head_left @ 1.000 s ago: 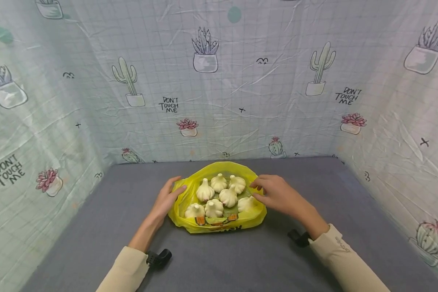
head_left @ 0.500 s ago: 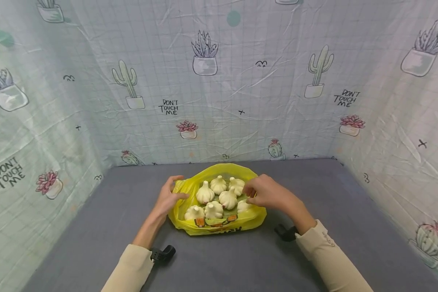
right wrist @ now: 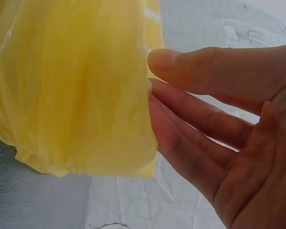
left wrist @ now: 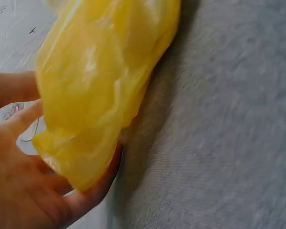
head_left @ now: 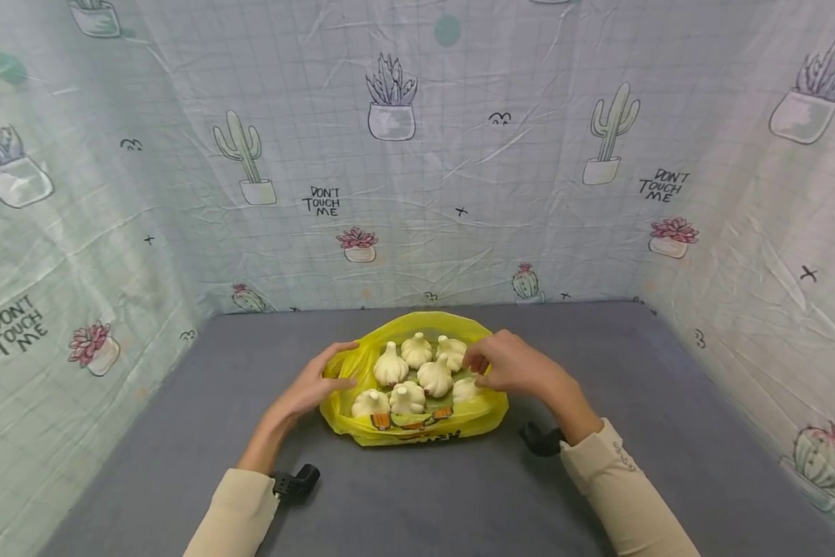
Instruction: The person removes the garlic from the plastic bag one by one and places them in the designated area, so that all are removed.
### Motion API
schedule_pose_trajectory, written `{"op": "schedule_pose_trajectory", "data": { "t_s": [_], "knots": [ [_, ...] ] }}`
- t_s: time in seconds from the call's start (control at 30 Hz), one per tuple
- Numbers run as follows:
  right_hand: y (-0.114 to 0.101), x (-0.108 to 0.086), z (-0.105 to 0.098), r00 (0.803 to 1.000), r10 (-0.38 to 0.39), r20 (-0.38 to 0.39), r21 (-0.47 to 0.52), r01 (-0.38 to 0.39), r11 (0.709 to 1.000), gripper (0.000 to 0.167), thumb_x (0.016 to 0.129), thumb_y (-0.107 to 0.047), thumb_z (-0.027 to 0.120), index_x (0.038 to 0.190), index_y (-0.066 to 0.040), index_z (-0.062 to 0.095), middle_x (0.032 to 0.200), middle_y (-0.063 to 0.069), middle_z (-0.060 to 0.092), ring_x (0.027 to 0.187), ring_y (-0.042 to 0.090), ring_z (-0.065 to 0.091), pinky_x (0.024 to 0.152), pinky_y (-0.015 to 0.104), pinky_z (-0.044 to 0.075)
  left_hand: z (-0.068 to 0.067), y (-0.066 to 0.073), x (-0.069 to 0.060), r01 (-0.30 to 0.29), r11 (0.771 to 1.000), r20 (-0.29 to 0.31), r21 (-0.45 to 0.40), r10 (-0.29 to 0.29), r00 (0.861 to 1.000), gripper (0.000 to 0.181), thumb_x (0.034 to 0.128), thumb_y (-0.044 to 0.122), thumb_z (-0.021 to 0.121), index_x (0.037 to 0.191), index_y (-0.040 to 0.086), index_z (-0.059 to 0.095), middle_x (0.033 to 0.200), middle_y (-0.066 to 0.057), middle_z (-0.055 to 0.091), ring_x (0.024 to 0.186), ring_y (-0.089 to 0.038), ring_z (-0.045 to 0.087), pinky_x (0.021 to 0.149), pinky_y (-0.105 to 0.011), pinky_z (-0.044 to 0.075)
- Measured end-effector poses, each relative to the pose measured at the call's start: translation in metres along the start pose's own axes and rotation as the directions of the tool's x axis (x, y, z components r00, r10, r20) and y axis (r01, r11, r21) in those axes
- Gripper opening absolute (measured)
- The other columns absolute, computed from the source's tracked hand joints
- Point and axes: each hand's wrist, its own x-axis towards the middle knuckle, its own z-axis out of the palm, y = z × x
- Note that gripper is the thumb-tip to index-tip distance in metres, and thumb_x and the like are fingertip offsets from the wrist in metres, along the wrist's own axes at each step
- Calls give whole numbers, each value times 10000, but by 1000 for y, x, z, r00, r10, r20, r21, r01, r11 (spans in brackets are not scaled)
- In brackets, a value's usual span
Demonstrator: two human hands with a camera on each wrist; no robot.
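Observation:
A yellow plastic bag (head_left: 417,433) lies on the grey cloth with its mouth spread wide. Several pale garlic bulbs (head_left: 434,377) sit inside it, mostly stems up. My left hand (head_left: 313,383) is at the bag's left end, thumb and fingers spread around the loose plastic; some of its fingers are hidden behind the bag in the left wrist view. Over the right rim reaches my right hand (head_left: 518,365), its fingers bent loosely near the rightmost garlic bulb (head_left: 466,389). In the right wrist view a gap separates thumb and fingers, and the fingertips are partly hidden behind the plastic.
Grey cloth (head_left: 417,503) covers the table. A hanging sheet (head_left: 424,170) printed with potted cacti encloses the back and both sides. Each wrist wears a black camera mount, seen at the left wrist mount (head_left: 297,481) and right wrist mount (head_left: 542,439).
My right hand has moved leftward over the bag's right rim, closer to the garlic. The left hand has shifted slightly, its thumb lower along the bag. The bulbs stay in place.

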Motion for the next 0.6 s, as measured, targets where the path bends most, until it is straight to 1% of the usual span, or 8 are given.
{"op": "schedule_pose_trajectory", "data": {
  "t_s": [0.07,0.17,0.27,0.37,0.47,0.53,0.6],
  "knots": [
    [0,1,1,1000,1,1,0,-1,1000,221,865,-9,767,1072,-85,776,1009,94,778,880,200,729,754,291,592,-3,-2,-1,-7,1000,22,12,7,1000,704,938,138,710,1579,225,433,1692,-127,305,1583,-433,174,1202,-737,202],
    [2,1,3,1000,1,6,8,-1,1000,241,868,8,746,1089,-83,774,1027,101,776,896,206,728,769,307,596,-2,-7,1,-28,999,16,19,28,999,705,913,57,699,1561,211,468,1677,-134,340,1576,-430,203,1211,-717,214],
    [5,0,5,1000,-6,7,23,6,1000,266,868,35,714,1104,-73,773,1046,114,776,909,216,729,778,316,599,1,-10,2,-39,999,-18,11,39,999,669,891,-15,667,1516,177,525,1651,-150,384,1566,-432,230,1213,-710,221],
    [8,-1,6,1000,-23,-4,24,23,999,274,867,55,697,1101,-65,774,1043,116,778,902,215,735,771,310,602,5,-12,4,-38,999,-68,-27,36,997,645,874,-57,638,1476,163,565,1630,-150,416,1561,-420,254,1219,-693,233],
    [11,-1,8,999,-45,-14,21,45,999,274,868,65,690,1095,-62,775,1040,112,779,890,198,736,763,299,602,9,-13,6,-27,997,-121,-70,18,993,629,873,-63,621,1459,163,586,1610,-137,448,1528,-391,334,1192,-626,323],
    [13,0,9,998,-57,-17,21,57,998,276,867,70,682,1093,-58,775,1039,109,778,887,187,736,761,295,602,11,-13,7,-14,995,-146,-98,0,989,611,886,-42,623,1458,170,590,1600,-131,462,1474,-375,418,1140,-562,397],
    [15,1,10,998,-63,-18,22,64,998,278,867,73,675,1092,-58,775,1038,104,778,887,177,734,761,292,602,13,-13,6,-5,993,-163,-114,-14,987,583,904,-6,635,1457,176,593,1592,-125,472,1433,-361,467,1093,-520,433]
  ]
}}
